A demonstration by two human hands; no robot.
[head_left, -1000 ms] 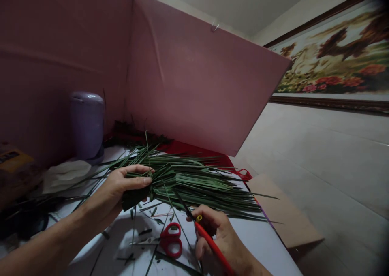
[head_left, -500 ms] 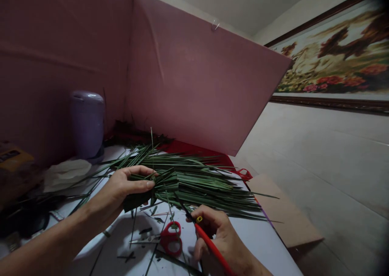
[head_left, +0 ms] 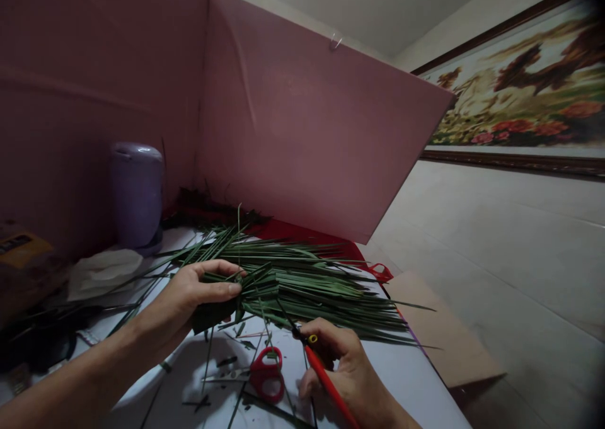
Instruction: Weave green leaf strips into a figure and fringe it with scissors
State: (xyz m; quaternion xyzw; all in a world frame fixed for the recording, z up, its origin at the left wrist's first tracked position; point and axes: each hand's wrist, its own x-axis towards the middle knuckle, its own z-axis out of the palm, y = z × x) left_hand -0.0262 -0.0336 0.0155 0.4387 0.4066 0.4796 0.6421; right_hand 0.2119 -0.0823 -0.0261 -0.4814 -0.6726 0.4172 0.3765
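Note:
My left hand [head_left: 208, 287] is closed in a pinch on a folded piece of green leaf strips [head_left: 258, 284], its thumb on top. Thin strips stick up and hang down from this piece. In my right hand [head_left: 347, 363] are red-handled pliers [head_left: 326, 378] with thin dark jaws that point up and left at the piece's lower right side. Whether the jaw tips touch a strip, I cannot tell. Below, between the hands, red-handled scissors [head_left: 267, 374] lie on the white table, blades to the left.
Long green leaves [head_left: 326, 284] are spread behind my hands. Leaf scraps [head_left: 227, 360] litter the white tabletop [head_left: 387, 366]. A purple bin [head_left: 137, 196] stands at the back left beside white paper [head_left: 104, 273]. Pink panels [head_left: 302, 114] rise behind, and a tan board [head_left: 444, 328] lies right.
The pliers and my right hand have shifted very slightly to the right. My left hand keeps its pinch on the leaf piece, almost unmoved.

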